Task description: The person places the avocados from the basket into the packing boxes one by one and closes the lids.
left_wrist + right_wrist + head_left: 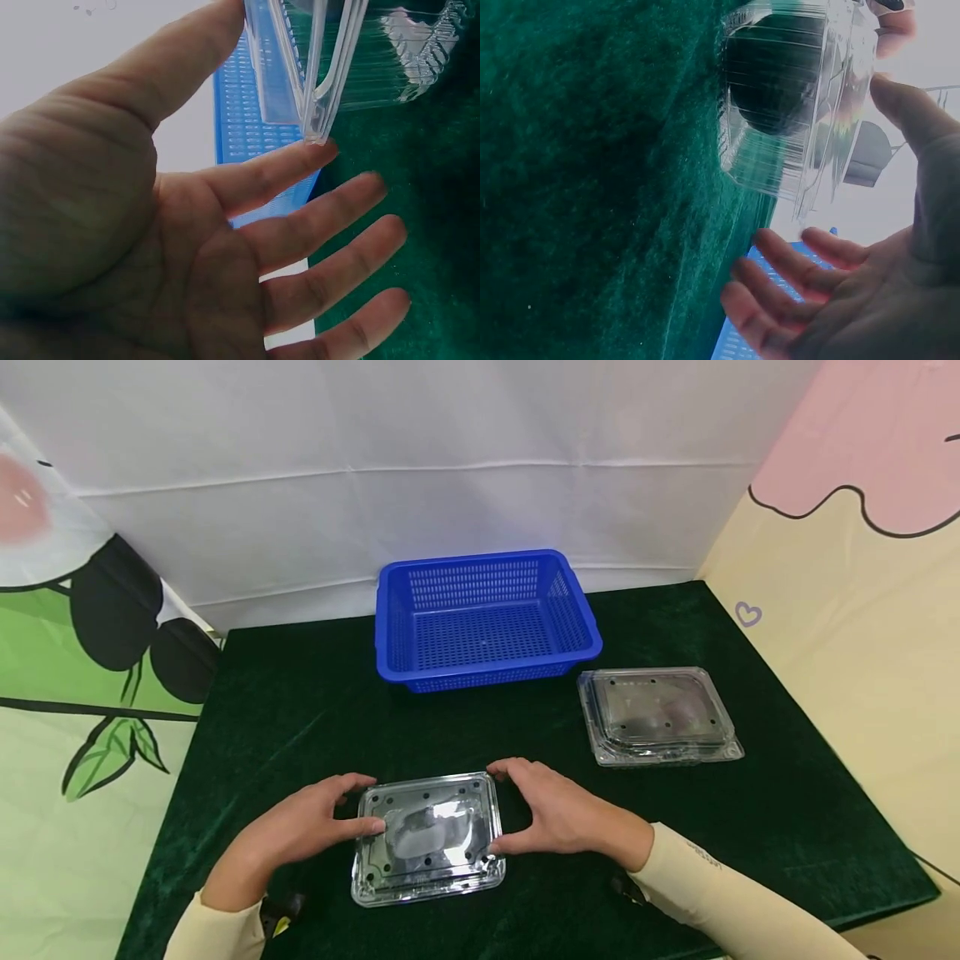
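Note:
A clear plastic clamshell box (pixel 427 877) lies on the dark green cloth between the two hands, its lid with small round holes over the base. Inside it, a dark rounded thing (pixel 772 75) shows through the wall in the right wrist view. My left hand (pixel 315 818) is at the box's left side, thumb on the lid, index fingertip at the rim, other fingers spread and fairly straight. On the right side, my right hand (pixel 558 810) touches the near part of the edge with its thumb, while its index fingertip is at the far corner.
A blue perforated basket (pixel 487 675) stands at the back, with nothing in it. Another clear clamshell box (pixel 660 718), holding blurred pinkish contents, sits at the right. White and printed cloth walls surround the green-covered table (pixel 292 710).

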A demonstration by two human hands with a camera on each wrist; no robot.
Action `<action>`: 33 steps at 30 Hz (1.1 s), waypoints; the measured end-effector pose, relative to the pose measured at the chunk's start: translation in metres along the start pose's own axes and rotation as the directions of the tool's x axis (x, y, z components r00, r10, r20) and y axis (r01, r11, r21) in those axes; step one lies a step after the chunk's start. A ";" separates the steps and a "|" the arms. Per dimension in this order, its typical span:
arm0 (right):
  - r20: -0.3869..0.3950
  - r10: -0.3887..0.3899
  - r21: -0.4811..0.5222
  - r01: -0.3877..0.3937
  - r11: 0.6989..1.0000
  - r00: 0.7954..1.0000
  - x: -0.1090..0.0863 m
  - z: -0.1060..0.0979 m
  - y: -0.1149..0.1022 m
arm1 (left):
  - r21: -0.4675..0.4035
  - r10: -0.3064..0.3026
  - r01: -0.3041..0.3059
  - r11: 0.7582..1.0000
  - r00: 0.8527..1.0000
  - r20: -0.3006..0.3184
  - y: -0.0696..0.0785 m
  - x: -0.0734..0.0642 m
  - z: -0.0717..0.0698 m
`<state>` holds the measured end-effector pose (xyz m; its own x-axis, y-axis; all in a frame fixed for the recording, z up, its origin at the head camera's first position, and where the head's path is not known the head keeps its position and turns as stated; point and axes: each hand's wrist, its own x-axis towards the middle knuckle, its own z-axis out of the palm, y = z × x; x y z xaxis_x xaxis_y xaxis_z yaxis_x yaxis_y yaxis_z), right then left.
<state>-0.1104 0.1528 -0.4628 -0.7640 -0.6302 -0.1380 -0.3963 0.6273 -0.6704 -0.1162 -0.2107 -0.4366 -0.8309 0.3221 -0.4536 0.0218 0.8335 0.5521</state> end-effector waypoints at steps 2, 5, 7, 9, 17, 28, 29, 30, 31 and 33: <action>-0.001 0.008 -0.046 -0.008 0.999 1.000 0.000 -0.001 0.000 | 0.030 -0.017 0.017 0.999 1.000 -0.001 0.000 0.000 0.001; -0.023 0.025 -0.112 -0.028 0.993 0.999 0.000 -0.001 -0.001 | 0.089 -0.054 0.055 0.995 0.998 -0.010 0.001 0.000 0.000; -0.035 0.033 -0.143 -0.038 0.989 0.999 0.000 -0.001 -0.001 | 0.128 -0.069 0.070 0.989 0.998 -0.014 0.001 -0.001 0.001; -0.031 0.036 -0.145 -0.040 0.989 0.999 0.000 0.000 -0.001 | 0.130 -0.067 0.068 0.989 0.998 -0.012 0.001 -0.001 0.002; -0.025 0.045 -0.016 -0.045 0.999 0.999 -0.001 0.004 0.000 | 0.080 -0.028 0.029 0.996 1.000 -0.013 0.004 -0.003 0.005; -0.164 0.078 0.028 -0.075 0.997 0.983 0.016 -0.011 0.009 | 0.055 -0.013 0.016 0.998 0.998 -0.060 0.017 0.025 -0.004; -0.169 0.092 0.046 -0.085 0.995 0.981 0.020 -0.013 0.012 | 0.048 -0.013 0.016 0.999 0.997 -0.073 0.017 0.030 -0.005; -0.171 0.106 0.073 -0.095 0.993 0.980 0.024 -0.015 0.016 | 0.040 -0.015 0.018 0.999 0.996 -0.083 0.019 0.035 -0.006; -0.172 0.120 0.096 -0.104 0.990 0.978 0.028 -0.017 0.019 | 0.036 -0.017 0.020 0.999 0.995 -0.095 0.020 0.040 -0.007; -0.174 0.143 0.141 -0.119 0.983 0.974 0.036 -0.021 0.026 | 0.029 -0.022 0.026 0.999 0.993 -0.115 0.022 0.050 -0.009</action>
<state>-0.1585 0.1560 -0.4702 -0.8895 -0.4450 -0.1038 -0.2268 0.6271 -0.7452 -0.1622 -0.1797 -0.4411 -0.8894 0.2499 -0.3827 0.0166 0.8544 0.5193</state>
